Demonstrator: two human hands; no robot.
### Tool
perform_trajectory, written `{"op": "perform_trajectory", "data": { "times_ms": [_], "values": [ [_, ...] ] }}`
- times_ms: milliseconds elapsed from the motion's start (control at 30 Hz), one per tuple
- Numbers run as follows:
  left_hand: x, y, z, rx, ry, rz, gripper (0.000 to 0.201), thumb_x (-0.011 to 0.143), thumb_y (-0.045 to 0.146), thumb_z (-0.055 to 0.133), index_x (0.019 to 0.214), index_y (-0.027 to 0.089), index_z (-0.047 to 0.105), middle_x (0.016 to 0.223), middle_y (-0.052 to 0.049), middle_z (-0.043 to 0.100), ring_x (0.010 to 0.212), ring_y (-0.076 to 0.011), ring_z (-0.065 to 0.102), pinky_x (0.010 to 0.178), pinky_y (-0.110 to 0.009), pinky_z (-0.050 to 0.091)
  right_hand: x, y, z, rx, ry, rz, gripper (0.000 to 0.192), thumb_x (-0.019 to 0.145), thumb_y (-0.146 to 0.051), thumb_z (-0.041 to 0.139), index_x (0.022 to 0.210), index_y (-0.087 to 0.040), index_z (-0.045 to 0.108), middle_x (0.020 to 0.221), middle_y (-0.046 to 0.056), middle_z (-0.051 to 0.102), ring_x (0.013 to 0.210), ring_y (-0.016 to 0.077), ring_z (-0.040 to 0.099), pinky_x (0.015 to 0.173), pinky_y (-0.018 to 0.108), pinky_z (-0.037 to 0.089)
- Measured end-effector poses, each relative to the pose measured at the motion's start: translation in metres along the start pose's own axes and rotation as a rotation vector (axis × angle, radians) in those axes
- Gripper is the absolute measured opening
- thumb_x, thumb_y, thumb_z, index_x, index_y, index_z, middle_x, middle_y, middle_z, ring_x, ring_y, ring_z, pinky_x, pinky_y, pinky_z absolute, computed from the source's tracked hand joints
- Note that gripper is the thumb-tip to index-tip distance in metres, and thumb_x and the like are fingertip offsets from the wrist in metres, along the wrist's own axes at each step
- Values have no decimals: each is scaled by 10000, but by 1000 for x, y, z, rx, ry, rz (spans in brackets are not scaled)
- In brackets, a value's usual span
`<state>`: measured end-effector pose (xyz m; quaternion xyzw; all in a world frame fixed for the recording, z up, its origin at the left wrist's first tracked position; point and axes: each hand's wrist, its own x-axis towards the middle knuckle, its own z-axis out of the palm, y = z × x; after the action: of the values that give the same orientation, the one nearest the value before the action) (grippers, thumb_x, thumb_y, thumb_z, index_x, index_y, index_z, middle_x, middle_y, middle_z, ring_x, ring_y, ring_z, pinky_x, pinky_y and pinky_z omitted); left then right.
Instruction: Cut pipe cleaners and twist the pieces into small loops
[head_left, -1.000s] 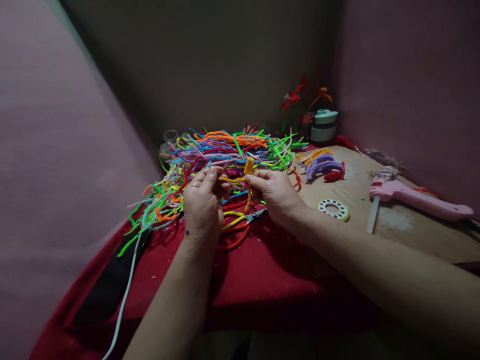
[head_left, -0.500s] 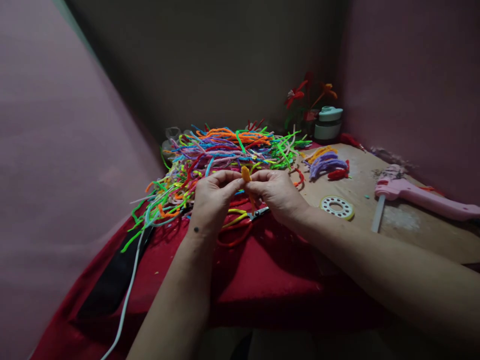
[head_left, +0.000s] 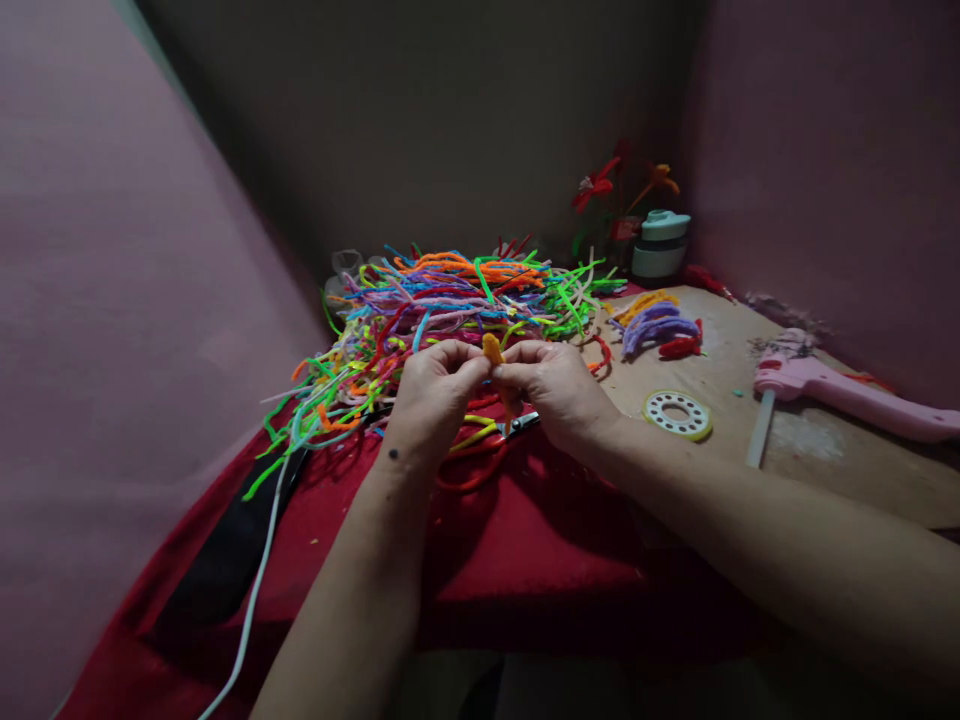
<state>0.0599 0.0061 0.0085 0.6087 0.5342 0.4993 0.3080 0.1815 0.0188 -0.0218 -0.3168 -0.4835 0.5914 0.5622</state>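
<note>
In the head view, the left hand (head_left: 435, 385) and right hand (head_left: 551, 385) meet fingertip to fingertip, both pinching a short orange pipe cleaner (head_left: 493, 349) raised above the red cloth (head_left: 540, 540), in front of the heap of colored pipe cleaners (head_left: 450, 295). A loosened pinch could let it spring out and vanish among them. Both forearms angle inward, wrists lifted off the bench (head_left: 817, 450).

1. Pile of coloured pipe cleaners (head_left: 450, 300) at far centre, spilling left over red cloth (head_left: 540, 540).
2. Small bunch of purple, yellow and red pieces (head_left: 656, 325) right of pile, on brown board (head_left: 825, 460).
3. Pink glue gun (head_left: 847, 390) lying far right.
4. White ring (head_left: 677, 414) near board's left edge.
5. Jar (head_left: 660, 246) and flowers (head_left: 611, 190) in far corner.
6. White cord (head_left: 251, 590) trailing near left.
</note>
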Motion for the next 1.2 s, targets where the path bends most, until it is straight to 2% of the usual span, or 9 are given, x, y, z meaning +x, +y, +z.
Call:
{"op": "perform_trajectory", "data": {
  "times_ms": [133, 267, 433, 600, 767, 867, 933, 1100, 1200],
  "values": [
    [-1, 4, 2, 105, 43, 27, 56, 626, 164, 612, 580, 136, 597, 502, 43, 516, 451, -58, 394, 457, -181, 325, 0, 1, 1, 23, 15, 16, 73, 584, -128, 579, 567, -156, 514, 420, -61, 480, 382, 70, 410, 418, 227, 317],
    [0, 5, -2, 95, -15, 14, 66, 622, 174, 625, 574, 134, 605, 509, 35, 529, 464, -67, 416, 462, -184, 333, -1, 0, 2, 66, 12, 51, 81, 561, -120, 593, 571, -154, 520, 427, -61, 497, 375, 65, 420, 419, 222, 323],
    [2, 0, -12, -207, -167, -103, 155, 604, 265, 709, 653, 127, 656, 620, -10, 618, 544, -90, 525, 534, -199, 403, -1, -1, 1, 144, -42, 85, 87, 552, -125, 618, 555, -149, 535, 416, -57, 483, 365, 63, 403, 397, 220, 306],
    [4, -3, -14, -423, -173, -205, 161, 545, 232, 734, 638, 123, 661, 625, -38, 650, 575, -138, 600, 594, -252, 473, 0, -3, 2, 176, -63, 135, 99, 548, -134, 639, 570, -150, 544, 415, -58, 478, 376, 59, 395, 403, 215, 308],
    [4, -2, -13, -335, -65, -101, 197, 613, 297, 723, 711, 130, 682, 652, -21, 652, 566, -98, 574, 568, -200, 451, -1, -5, 3, 134, -52, 148, 128, 556, -145, 641, 572, -157, 515, 417, -61, 473, 369, 54, 376, 393, 211, 289],
    [3, -1, -13, -247, -51, -28, 224, 654, 330, 716, 798, 159, 706, 701, -16, 671, 565, -83, 560, 540, -181, 430, -2, -6, 3, 69, -44, 132, 117, 567, -137, 634, 570, -155, 518, 418, -64, 467, 367, 53, 373, 392, 211, 288],
    [1, 0, -13, -194, -40, 6, 205, 654, 318, 718, 786, 161, 714, 697, -22, 676, 563, -91, 556, 524, -185, 426, -3, -7, 3, 36, -51, 141, 108, 571, -129, 626, 564, -154, 522, 423, -62, 470, 367, 52, 376, 393, 211, 287],
    [0, 2, -14, -183, -32, -4, 133, 636, 275, 723, 682, 156, 685, 624, -10, 645, 536, -102, 544, 518, -206, 438, -5, -7, 3, 13, -151, 172, 66, 590, -176, 646, 596, -141, 591, 464, -52, 481, 399, 53, 387, 417, 217, 289],
    [1, 2, -15, -226, -54, -37, 144, 617, 270, 734, 668, 148, 679, 599, -2, 630, 517, -88, 528, 517, -200, 430, -5, -7, 3, 7, -204, 166, 137, 615, -250, 662, 577, -134, 602, 469, -43, 480, 414, 57, 384, 432, 224, 284]
  ]
}}
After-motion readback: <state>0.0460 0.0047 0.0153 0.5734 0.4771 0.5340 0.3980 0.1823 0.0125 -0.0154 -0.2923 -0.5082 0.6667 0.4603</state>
